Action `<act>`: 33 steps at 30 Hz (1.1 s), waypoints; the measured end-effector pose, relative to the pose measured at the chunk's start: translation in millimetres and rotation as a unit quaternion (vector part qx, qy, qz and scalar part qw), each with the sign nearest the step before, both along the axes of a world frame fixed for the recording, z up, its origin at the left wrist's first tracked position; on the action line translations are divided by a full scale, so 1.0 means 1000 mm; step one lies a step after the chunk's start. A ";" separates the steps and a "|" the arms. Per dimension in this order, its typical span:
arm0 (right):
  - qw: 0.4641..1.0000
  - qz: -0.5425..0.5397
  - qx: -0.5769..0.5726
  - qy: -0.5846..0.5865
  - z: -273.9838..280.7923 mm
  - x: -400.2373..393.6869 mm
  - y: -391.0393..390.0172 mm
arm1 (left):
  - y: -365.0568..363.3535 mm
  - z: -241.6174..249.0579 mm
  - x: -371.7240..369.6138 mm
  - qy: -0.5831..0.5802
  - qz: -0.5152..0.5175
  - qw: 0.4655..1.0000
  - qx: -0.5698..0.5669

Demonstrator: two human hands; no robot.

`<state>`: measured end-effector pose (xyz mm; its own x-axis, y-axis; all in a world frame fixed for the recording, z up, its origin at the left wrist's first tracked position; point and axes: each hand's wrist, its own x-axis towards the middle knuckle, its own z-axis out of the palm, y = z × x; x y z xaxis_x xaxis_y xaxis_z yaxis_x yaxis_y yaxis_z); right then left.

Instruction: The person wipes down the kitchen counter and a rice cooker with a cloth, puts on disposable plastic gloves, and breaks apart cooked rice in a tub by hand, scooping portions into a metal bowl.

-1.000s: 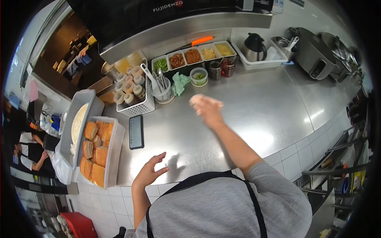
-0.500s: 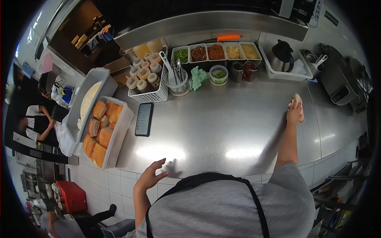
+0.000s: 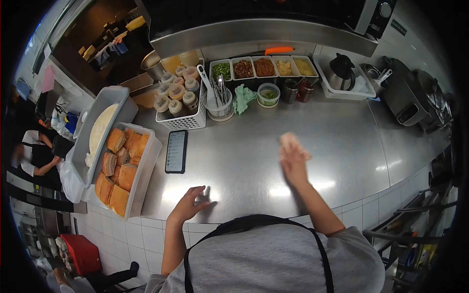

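Observation:
My right hand [image 3: 294,166] presses a pale pink cloth [image 3: 291,140] onto the steel counter [image 3: 234,156], around the middle; both are slightly blurred by motion. The cloth shows beyond the fingertips and along their right side. My left hand [image 3: 188,204] is at the counter's front edge, fingers apart and nothing in them. Beyond it, toward the left, lies a phone [image 3: 176,152] with its screen lit. A green cloth [image 3: 243,99] sits crumpled near the back, beside a tub of utensils [image 3: 219,108] and a small round container with green contents [image 3: 268,94].
On the left stand a tub of browned bread-like blocks [image 3: 118,198] and a grey tub [image 3: 128,105]. A white basket [image 3: 199,118] holds squeeze bottles. Food trays [image 3: 265,67], jars [image 3: 305,91] and a jug [image 3: 341,73] line the back. A co-worker [image 3: 36,154] is at far left.
My right hand has swept the pink cloth leftward across the counter, from the right side to the middle. My left hand stays near the front edge. The view has shifted slightly.

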<state>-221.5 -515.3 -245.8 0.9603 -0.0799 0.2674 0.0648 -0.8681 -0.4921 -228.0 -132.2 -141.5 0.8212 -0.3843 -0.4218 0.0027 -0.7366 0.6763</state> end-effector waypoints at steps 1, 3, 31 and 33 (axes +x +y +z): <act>0.998 0.054 0.034 0.009 0.004 -0.003 0.022 | 0.005 -0.006 0.002 -0.027 -0.012 1.000 -0.005; 0.981 0.181 0.047 0.055 0.022 0.001 0.053 | 0.016 -0.022 0.000 -0.051 -0.018 0.998 -0.011; 0.924 0.092 0.314 -0.196 0.170 0.302 0.109 | 0.030 -0.013 0.022 -0.049 -0.023 0.995 -0.087; 0.792 0.139 0.550 -0.227 0.198 0.243 0.122 | 0.016 0.000 0.032 -0.070 0.034 0.983 -0.169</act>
<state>21.8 -393.7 -47.5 0.8062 -0.3072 0.5057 0.5652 0.1469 -0.8118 -195.8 -116.6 -142.0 0.8911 -0.4243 -0.1608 -0.0660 -0.4720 0.8791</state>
